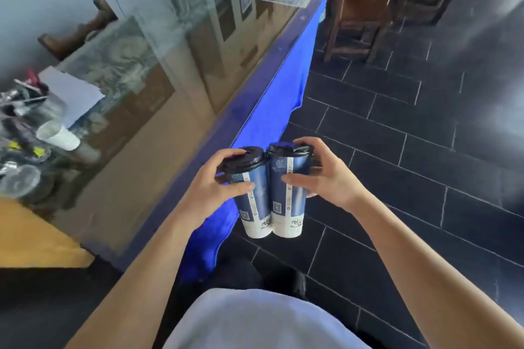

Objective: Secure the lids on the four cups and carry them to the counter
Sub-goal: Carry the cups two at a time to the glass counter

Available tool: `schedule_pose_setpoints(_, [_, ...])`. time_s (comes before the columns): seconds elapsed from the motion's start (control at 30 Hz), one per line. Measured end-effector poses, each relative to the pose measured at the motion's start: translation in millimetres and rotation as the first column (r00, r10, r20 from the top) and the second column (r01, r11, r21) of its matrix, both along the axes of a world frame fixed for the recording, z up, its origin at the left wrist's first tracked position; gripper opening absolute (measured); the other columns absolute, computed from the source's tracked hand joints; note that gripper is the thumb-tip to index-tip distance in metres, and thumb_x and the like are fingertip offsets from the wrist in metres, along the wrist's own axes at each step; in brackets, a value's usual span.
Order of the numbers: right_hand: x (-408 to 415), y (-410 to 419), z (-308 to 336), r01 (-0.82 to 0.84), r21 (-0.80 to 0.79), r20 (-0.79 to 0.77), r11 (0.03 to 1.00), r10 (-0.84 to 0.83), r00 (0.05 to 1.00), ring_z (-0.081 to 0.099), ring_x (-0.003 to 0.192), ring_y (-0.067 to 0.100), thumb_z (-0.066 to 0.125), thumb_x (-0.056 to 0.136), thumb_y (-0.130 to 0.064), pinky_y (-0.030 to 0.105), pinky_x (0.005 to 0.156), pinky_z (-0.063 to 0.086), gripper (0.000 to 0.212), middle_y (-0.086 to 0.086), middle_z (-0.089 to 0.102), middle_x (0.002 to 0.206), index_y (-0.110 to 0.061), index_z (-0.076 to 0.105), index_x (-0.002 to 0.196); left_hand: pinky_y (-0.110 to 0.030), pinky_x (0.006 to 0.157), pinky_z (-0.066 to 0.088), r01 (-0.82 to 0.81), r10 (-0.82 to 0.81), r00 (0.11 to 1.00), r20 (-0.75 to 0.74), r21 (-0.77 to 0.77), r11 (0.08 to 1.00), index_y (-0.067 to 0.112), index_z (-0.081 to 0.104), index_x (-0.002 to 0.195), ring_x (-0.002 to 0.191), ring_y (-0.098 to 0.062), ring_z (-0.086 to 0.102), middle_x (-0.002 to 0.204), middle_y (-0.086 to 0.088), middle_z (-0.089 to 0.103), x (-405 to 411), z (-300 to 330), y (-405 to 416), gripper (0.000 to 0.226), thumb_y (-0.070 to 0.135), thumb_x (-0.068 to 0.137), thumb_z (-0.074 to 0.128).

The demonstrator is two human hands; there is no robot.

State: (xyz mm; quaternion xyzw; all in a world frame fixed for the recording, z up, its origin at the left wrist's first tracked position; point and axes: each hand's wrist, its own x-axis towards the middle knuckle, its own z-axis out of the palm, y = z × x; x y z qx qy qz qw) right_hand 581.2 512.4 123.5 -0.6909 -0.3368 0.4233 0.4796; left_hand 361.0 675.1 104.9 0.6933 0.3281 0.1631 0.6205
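Nearest to me, my left hand grips the left cup just under its black lid, thumb across the blue sleeve, while my right hand wraps the right cup, fingers curled over its lid. The two cups hang upright and touching, side by side in the air above the dark tiled floor. I see only these two of the four. Both lids look seated, so I judge the carrying step to be under way. The next move calls for a level lift up and leftward onto the glass-topped counter, whose blue-draped edge runs just beside the cups. Farther left, a white paper cup lies on its side among clear plastic lids. Beyond the counter's far end stand dark wooden chairs.
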Motion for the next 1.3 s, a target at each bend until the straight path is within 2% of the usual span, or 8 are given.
schedule_pose_setpoints(0.17, [24.6, 70.7, -12.1, -0.154, -0.059, 0.068, 0.986, 0.158, 0.985, 0.071, 0.101, 0.026, 0.094, 0.066, -0.029, 0.048, 0.070, 0.066, 0.076, -0.001, 0.067, 0.118, -0.042, 0.054, 0.129, -0.029, 0.099, 0.054, -0.133, 0.132, 0.991, 0.011, 0.010, 0.991, 0.040, 0.070, 0.126, 0.120, -0.013, 0.069, 0.129, 0.008, 0.074, 2.4, -11.4, 33.2, 0.067, 0.026, 0.064, 0.094])
schedule_pose_setpoints(0.27, [33.6, 120.7, -20.5, -0.255, -0.079, 0.163, 0.964, 0.265, 0.950, 0.068, 0.097, 0.012, 0.093, 0.071, -0.028, 0.040, 0.082, 0.064, 0.079, -0.024, 0.065, 0.115, -0.050, 0.048, 0.132, -0.017, 0.092, 0.053, -0.181, 0.181, 0.983, 0.020, 0.001, 0.983, 0.031, 0.070, 0.126, 0.117, -0.008, 0.069, 0.128, 0.009, 0.074, 6.0, -19.3, 64.7, 0.068, 0.007, 0.067, 0.094])
schedule_pose_setpoints(0.4, [42.7, 188.5, -22.5, -0.333, -0.094, 0.231, 0.938, 0.346, 0.909, 0.064, 0.094, 0.000, 0.092, 0.072, -0.029, 0.028, 0.086, 0.058, 0.076, -0.038, 0.062, 0.109, -0.054, 0.048, 0.129, -0.017, 0.091, 0.054, -0.237, 0.237, 0.971, 0.021, -0.004, 0.971, 0.026, 0.069, 0.123, 0.112, -0.005, 0.070, 0.123, 0.009, 0.075, 13.9, -33.0, 117.5, 0.069, -0.016, 0.072, 0.088])
schedule_pose_setpoints(0.53, [53.2, 254.3, -17.2, -0.392, -0.128, 0.238, 0.911, 0.412, 0.879, 0.066, 0.099, 0.004, 0.093, 0.072, -0.031, 0.040, 0.090, 0.061, 0.077, -0.030, 0.064, 0.114, -0.048, 0.050, 0.133, -0.032, 0.106, 0.054, -0.318, 0.318, 0.948, 0.012, -0.027, 0.948, 0.020, 0.069, 0.133, 0.126, -0.016, 0.068, 0.137, -0.004, 0.069, 18.1, -40.9, 167.1, 0.068, -0.007, 0.075, 0.091])
schedule_pose_setpoints(0.7, [57.4, 326.8, -14.1, -0.456, -0.137, 0.295, 0.879, 0.476, 0.829, 0.062, 0.107, -0.002, 0.086, 0.063, -0.052, 0.033, 0.094, 0.056, 0.083, -0.030, 0.062, 0.122, -0.052, 0.047, 0.135, -0.035, 0.106, 0.051, -0.368, 0.367, 0.929, 0.034, -0.003, 0.930, 0.048, 0.072, 0.124, 0.124, -0.012, 0.068, 0.133, 0.009, 0.073, 16.9, -37.3, 219.4, 0.060, 0.034, 0.069, 0.091])
schedule_pose_setpoints(0.83, [52.9, 374.1, -19.5, -0.520, -0.153, 0.311, 0.840, 0.540, 0.782, 0.060, 0.108, -0.008, 0.087, 0.067, -0.051, 0.027, 0.095, 0.052, 0.083, -0.030, 0.061, 0.123, -0.049, 0.045, 0.138, -0.035, 0.106, 0.052, -0.440, 0.440, 0.898, 0.003, 0.012, 0.898, 0.051, 0.070, 0.123, 0.122, -0.009, 0.069, 0.132, 0.013, 0.072, 9.1, -38.6, 248.6, 0.060, 0.038, 0.068, 0.091])
schedule_pose_setpoints(1.1, [44.0, 468.8, -43.2, -0.714, -0.172, 0.280, 0.679, 0.728, 0.625, 0.065, 0.110, 0.003, 0.090, 0.076, -0.040, 0.042, 0.096, 0.058, 0.080, -0.025, 0.061, 0.125, -0.040, 0.046, 0.143, -0.048, 0.113, 0.051, -0.625, 0.623, 0.779, -0.077, -0.010, 0.780, 0.045, 0.068, 0.129, 0.124, -0.014, 0.066, 0.135, 0.005, 0.069, -2.5, -53.9, 282.5, 0.066, 0.034, 0.068, 0.093])
schedule_pose_setpoints(1.3, [41.7, 537.5, -63.0, -0.823, -0.180, 0.272, 0.539, 0.831, 0.485, 0.057, 0.125, 0.015, 0.095, 0.070, -0.031, 0.039, 0.111, 0.046, 0.095, -0.004, 0.056, 0.138, -0.038, 0.041, 0.149, -0.037, 0.115, 0.048, -0.734, 0.739, 0.655, -0.160, 0.099, 0.672, 0.069, 0.058, 0.121, 0.128, -0.010, 0.058, 0.134, 0.009, 0.059, 6.8, -56.1, 304.3, 0.067, 0.036, 0.070, 0.088])
